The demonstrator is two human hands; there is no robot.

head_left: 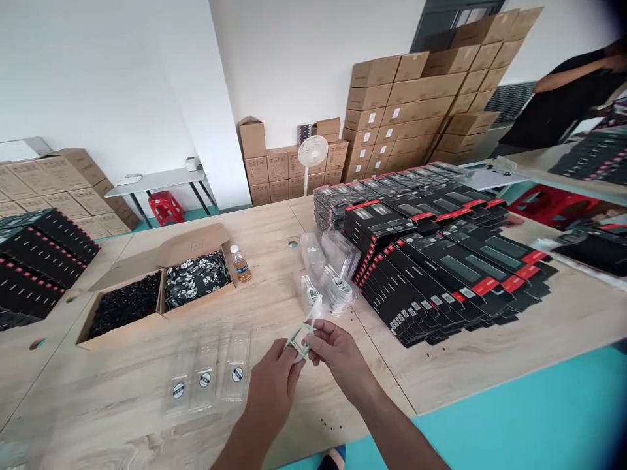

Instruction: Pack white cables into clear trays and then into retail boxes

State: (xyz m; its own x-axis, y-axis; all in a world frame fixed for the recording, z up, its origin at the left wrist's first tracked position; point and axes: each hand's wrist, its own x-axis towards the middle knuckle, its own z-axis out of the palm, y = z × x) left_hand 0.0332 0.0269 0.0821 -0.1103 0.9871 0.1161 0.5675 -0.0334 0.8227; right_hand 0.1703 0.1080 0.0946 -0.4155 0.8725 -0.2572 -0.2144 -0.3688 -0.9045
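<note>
My left hand (274, 377) grips the lower left side of a small pale green, frame-like piece (292, 339) with an opening in its middle. On the other side, the thumb and fingers of my right hand (339, 352) pinch the same piece. A whitish strip (317, 305) rises just above it; whether the two are joined I cannot tell. Beyond my hands lie clear plastic packs (337, 287) with black and white labels. Left of my left hand, clear plastic trays (206, 356) with round black and white stickers lie side by side on the wooden table (122, 398).
Stacks of black and red boxes (441, 254) cover the right of the table. At left stand open cartons of black pieces (127, 307) and packets (198, 281), beside a bottle (240, 264). Another person (558, 98) stands at the far right. A fan (312, 151) stands behind.
</note>
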